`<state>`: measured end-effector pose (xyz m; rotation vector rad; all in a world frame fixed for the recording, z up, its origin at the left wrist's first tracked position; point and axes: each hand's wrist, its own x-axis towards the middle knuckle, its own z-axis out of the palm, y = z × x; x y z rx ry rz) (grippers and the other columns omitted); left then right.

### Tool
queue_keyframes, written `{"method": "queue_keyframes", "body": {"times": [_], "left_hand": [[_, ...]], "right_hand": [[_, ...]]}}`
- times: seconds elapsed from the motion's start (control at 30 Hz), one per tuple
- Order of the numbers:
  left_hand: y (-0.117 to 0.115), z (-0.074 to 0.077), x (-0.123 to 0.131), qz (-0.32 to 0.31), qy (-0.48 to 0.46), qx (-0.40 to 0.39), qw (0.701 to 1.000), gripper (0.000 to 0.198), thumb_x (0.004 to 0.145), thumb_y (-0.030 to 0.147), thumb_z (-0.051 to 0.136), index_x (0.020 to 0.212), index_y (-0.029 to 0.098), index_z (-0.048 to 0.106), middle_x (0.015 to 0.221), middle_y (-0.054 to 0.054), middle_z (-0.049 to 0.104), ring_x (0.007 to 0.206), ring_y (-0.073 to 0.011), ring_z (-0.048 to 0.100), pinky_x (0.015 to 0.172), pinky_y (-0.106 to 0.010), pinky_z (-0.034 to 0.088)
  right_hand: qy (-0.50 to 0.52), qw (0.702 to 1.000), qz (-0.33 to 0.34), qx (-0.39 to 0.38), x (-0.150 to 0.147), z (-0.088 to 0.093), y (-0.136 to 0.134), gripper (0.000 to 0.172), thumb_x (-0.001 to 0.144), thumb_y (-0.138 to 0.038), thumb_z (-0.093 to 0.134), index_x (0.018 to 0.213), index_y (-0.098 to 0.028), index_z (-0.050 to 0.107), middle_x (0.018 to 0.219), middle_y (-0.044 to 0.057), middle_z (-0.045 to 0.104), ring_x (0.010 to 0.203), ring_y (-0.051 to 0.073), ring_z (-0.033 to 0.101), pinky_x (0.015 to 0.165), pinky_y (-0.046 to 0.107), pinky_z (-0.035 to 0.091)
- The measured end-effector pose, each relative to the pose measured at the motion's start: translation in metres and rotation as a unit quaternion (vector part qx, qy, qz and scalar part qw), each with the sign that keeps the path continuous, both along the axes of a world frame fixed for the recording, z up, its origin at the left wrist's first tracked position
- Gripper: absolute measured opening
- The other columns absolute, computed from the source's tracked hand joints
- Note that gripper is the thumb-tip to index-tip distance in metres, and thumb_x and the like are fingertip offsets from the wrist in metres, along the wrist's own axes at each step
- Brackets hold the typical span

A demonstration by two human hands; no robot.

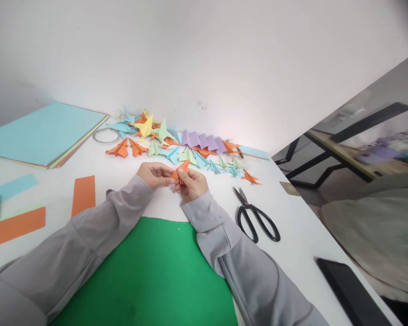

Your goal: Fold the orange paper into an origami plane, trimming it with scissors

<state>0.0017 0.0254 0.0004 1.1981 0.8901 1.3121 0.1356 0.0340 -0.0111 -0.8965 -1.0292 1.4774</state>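
Observation:
Between my two hands is a small folded orange paper piece (181, 170), pointed at its upper end. My left hand (156, 175) grips its left side with thumb and fingers. From the right, my right hand (192, 181) pinches the same piece, its thumb laid across the front. Both hands are just above the white table, past the far edge of a green mat (149, 271). Behind them lies a row of folded paper figures in orange, blue, green and yellow, with a yellow paper figure (145, 127) on top and a purple pleated paper strip (204, 141) beside it.
Black-handled scissors (255, 215) lie right of my right hand, with a black phone-like slab (350, 290) nearer the table's right edge. At left are a stack of coloured sheets (51, 131), a ring (106, 135) and an orange paper strip (83, 194). A wall stands behind.

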Motion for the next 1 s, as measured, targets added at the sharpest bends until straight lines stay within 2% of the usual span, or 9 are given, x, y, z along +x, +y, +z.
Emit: {"method": "queue_keyframes", "body": {"times": [0.17,0.27,0.57,0.8,1.0], "left_hand": [[0.0010,0.0021,-0.0030,-0.049,-0.038,-0.068,0.996,0.028,0.052,0.031,0.079,0.069,0.011,0.069,0.055,-0.003,0.065,0.049,-0.0116,0.059,0.046,-0.023,0.047],[0.0017,0.0025,-0.0034,-0.064,-0.053,-0.079,0.993,0.029,0.054,0.033,0.078,0.071,0.011,0.069,0.056,-0.004,0.066,0.051,-0.0122,0.060,0.046,-0.022,0.047],[0.0033,-0.0005,-0.0030,-0.055,-0.046,-0.091,0.993,0.028,0.056,0.034,0.077,0.070,0.011,0.070,0.055,-0.004,0.065,0.049,-0.0116,0.059,0.046,-0.022,0.046],[0.0045,-0.0027,-0.0030,-0.053,-0.042,-0.091,0.994,0.025,0.057,0.032,0.076,0.069,0.011,0.069,0.053,-0.004,0.064,0.048,-0.0111,0.058,0.047,-0.022,0.046],[0.0013,0.0025,-0.0019,-0.033,-0.021,-0.078,0.996,0.022,0.055,0.021,0.075,0.073,0.010,0.069,0.052,-0.002,0.064,0.045,-0.0104,0.057,0.045,-0.022,0.046]], "right_hand": [[0.001,1.000,0.012,-0.001,0.0012,0.0024,-0.0005,0.040,0.054,-0.052,0.074,0.052,-0.015,0.057,0.039,-0.003,0.053,0.030,0.005,0.043,0.030,0.018,0.035],[0.008,1.000,0.016,-0.007,0.0016,0.0037,-0.0008,0.042,0.052,-0.053,0.074,0.050,-0.015,0.056,0.039,-0.003,0.052,0.029,0.005,0.042,0.029,0.019,0.034],[0.013,1.000,0.023,-0.014,0.0019,0.0046,-0.0010,0.042,0.049,-0.052,0.076,0.051,-0.014,0.059,0.040,-0.003,0.054,0.029,0.005,0.042,0.029,0.018,0.033],[0.001,1.000,0.024,-0.003,0.0022,0.0033,-0.0010,0.040,0.052,-0.052,0.075,0.052,-0.015,0.059,0.041,-0.003,0.054,0.029,0.005,0.042,0.029,0.019,0.034],[0.007,1.000,0.019,-0.013,0.0021,0.0034,-0.0007,0.041,0.051,-0.051,0.075,0.050,-0.015,0.057,0.040,-0.003,0.053,0.029,0.005,0.042,0.029,0.019,0.035]]}}
